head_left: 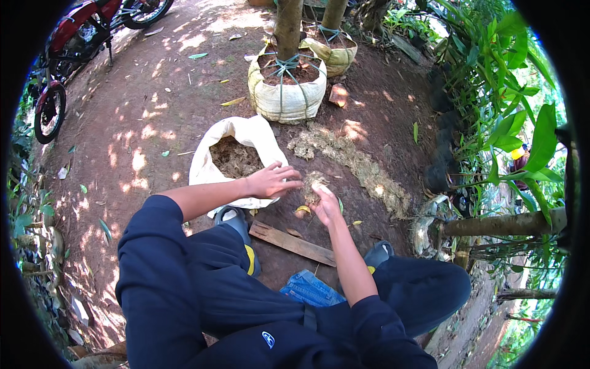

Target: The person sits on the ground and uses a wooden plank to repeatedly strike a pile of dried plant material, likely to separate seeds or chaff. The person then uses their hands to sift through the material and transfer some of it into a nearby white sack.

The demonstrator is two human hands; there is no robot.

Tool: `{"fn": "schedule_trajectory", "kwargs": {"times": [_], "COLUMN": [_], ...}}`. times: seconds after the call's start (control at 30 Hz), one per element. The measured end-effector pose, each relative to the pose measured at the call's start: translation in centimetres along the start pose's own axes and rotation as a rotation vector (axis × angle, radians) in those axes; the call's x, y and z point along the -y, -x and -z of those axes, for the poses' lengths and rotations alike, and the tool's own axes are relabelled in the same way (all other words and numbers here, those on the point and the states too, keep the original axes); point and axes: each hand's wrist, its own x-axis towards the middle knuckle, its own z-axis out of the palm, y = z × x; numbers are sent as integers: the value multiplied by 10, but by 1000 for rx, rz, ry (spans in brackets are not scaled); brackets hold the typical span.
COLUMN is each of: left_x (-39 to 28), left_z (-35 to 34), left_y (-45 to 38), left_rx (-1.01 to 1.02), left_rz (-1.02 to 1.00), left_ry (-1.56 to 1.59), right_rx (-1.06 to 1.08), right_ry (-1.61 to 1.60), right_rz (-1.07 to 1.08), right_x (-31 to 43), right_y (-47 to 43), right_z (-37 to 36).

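Note:
My right hand grips a small clump of dry brown fibre, with the thumb pressed on top of it. Just to its left hovers my left hand, fingers spread and stretched toward the clump, holding nothing that I can see. Beneath the left forearm stands a white woven sack with its rim rolled down. Loose fibre of a similar kind fills its mouth. A long strip of pale fibre lies on the soil beyond my right hand.
A wooden plank lies between my feet, near folded blue denim. Ahead, two trees stand in sack-wrapped root balls tied with cord, beside a brick piece. A red motorcycle is at upper left; dark plant pots line the right.

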Motion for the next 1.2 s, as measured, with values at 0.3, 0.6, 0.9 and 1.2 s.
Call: {"fn": "schedule_trajectory", "kwargs": {"times": [0.3, 0.6, 0.9, 1.2], "left_x": [28, 34, 45, 50], "left_z": [-7, -17, -25, -32], "left_y": [10, -11, -21, -21], "left_rx": [166, 168, 183, 161], "left_rz": [76, 67, 111, 145], "left_ry": [-69, -64, -20, 29], "right_rx": [-438, -553, -520, -704], "right_ry": [223, 357, 550, 908], "right_rz": [25, -39, -49, 20], "right_x": [6, 19, 26, -1], "right_y": [-38, -100, -173, -232], "right_z": [52, 70, 72, 101]}}
